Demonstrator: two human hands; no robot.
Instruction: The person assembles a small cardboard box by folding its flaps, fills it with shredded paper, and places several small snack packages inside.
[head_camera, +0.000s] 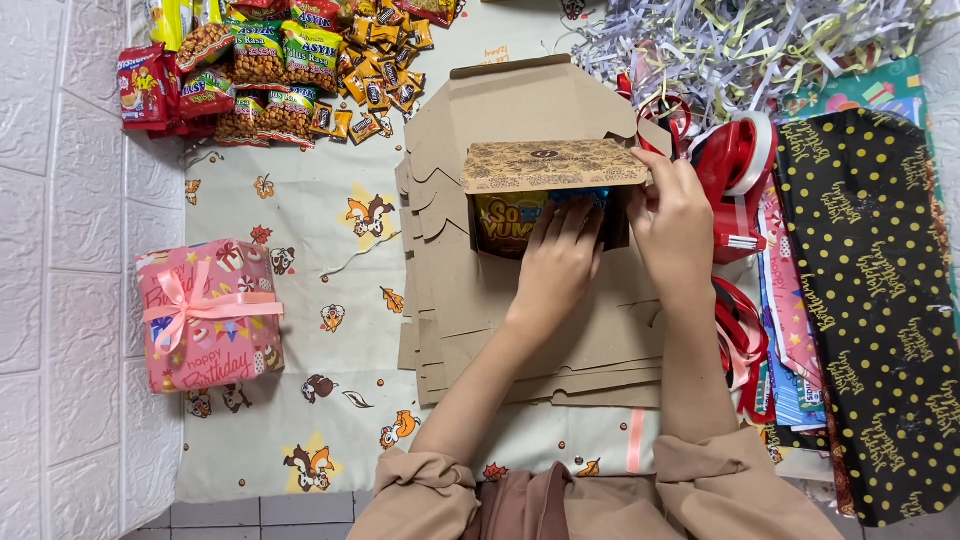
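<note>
A small brown cardboard box (545, 168) with a patterned lid flap stands on a stack of flat cardboard blanks (470, 300). Inside it are snack packets (503, 216), yellow and blue. My left hand (558, 260) presses its fingers into the box opening against the packets. My right hand (675, 225) grips the right side of the box and holds the lid flap up at its corner. Both forearms reach in from the bottom edge, with tan sleeves pushed up.
A pink wrapped gift (208, 313) with a ribbon lies at the left. Snack packets and candies (270, 70) are piled at the top left. Shredded paper (740, 45), a red tape dispenser (735, 165) and wrapping-paper sheets (870, 300) lie at the right.
</note>
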